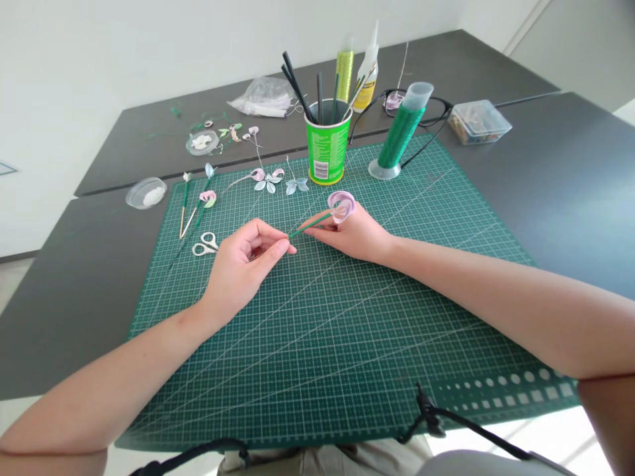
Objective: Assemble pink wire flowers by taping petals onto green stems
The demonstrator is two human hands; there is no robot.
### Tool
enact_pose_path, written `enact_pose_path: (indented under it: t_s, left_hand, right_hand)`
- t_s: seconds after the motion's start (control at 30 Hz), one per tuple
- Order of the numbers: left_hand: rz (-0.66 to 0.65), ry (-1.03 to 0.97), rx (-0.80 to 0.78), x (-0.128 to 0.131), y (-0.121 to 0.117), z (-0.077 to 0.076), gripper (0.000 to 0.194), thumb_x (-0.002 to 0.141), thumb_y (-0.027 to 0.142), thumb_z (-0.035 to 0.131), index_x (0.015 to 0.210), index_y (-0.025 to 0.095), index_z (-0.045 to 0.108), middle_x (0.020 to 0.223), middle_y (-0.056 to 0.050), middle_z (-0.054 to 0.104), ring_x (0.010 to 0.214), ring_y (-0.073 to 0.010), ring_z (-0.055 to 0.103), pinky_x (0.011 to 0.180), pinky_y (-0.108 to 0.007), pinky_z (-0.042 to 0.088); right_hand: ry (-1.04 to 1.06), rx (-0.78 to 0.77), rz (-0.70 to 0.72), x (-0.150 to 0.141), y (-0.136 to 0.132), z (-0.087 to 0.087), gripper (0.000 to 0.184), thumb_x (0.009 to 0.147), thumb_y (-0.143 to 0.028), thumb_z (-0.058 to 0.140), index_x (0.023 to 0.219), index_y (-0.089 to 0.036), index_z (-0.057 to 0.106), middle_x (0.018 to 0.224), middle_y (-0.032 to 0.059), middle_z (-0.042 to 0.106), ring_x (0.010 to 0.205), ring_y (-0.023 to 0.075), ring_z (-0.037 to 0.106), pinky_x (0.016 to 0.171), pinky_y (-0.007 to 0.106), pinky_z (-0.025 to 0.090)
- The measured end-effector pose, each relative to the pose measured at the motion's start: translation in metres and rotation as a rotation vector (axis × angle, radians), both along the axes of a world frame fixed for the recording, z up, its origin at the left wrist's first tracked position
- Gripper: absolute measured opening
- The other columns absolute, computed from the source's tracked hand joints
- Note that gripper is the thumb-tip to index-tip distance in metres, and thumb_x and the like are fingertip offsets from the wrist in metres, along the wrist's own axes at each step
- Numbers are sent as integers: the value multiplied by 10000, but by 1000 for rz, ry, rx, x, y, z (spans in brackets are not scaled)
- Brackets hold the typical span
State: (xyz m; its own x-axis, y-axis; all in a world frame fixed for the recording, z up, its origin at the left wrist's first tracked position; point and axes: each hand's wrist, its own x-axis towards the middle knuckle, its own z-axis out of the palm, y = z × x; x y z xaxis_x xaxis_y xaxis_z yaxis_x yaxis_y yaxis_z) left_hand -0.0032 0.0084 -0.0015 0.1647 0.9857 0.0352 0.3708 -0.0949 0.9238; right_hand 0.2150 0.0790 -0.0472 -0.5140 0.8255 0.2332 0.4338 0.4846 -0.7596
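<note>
My left hand [253,254] pinches the lower end of a thin green-wrapped stem [312,225] between thumb and forefinger. At the stem's upper right end is a pale lilac looped flower head [342,206]. My right hand [350,231] is closed beside the stem, just below and behind the flower head. Its thumb and forefinger come together close to the stem; what they hold, if anything, is too small to make out. White-handled scissors [205,244] lie left of my left hand, their blades partly hidden. Both hands are over the green cutting mat [317,344].
A green cup [327,149] with black sticks stands behind my hands. Right of it are a green thread spool [399,142], eyeglasses [436,112] and a clear box [479,122]. A glue bottle [367,79] stands behind. Finished stems [184,208] and a clear lid [146,193] lie left.
</note>
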Motion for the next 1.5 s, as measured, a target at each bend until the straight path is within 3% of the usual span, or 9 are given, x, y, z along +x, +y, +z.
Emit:
enact_pose_path:
  t_s: [0.1,0.27,0.57,0.87,1.2,1.5]
  left_hand:
    - [5,0,-3,0,0,-1,117,961,307,714,912,216,657,895,-32,824,860,-183,768,746,-294,560]
    - [22,-27,-24,0,0,-2,113,956,319,726,950,215,683,877,-20,825,829,-161,746,718,-264,533]
    - [62,-1,-10,-2,1,-6,143,964,363,716,976,221,727,883,-39,825,773,-175,701,562,-270,424]
    - [13,-32,2,-2,2,-8,114,974,325,717,967,216,686,889,-24,817,830,-162,726,705,-264,505]
    - [-47,-76,-56,-3,3,-10,157,1023,365,639,999,218,590,865,-13,779,507,-94,409,490,-268,321]
    - [-52,-21,-9,-1,4,-5,105,1006,317,626,980,220,596,760,9,742,654,-140,608,608,-275,430]
  right_hand:
    - [3,11,15,0,0,0,250,970,-217,679,783,-169,838,769,24,765,655,136,619,681,309,456]
    - [0,45,26,1,2,0,213,967,-222,687,1041,-193,885,685,2,740,640,136,620,674,288,462]
    - [13,57,14,0,0,2,197,960,-185,703,1028,-177,888,673,2,729,653,124,640,685,267,471]
    - [-21,56,21,1,2,0,190,958,-210,712,994,-155,891,609,2,681,591,115,569,648,269,444]
    - [19,41,32,1,-1,5,212,968,-186,687,1041,-183,887,704,10,751,686,138,669,703,275,484]
    - [8,56,30,1,-1,3,219,968,-191,682,1044,-194,887,764,6,795,622,111,619,672,262,468]
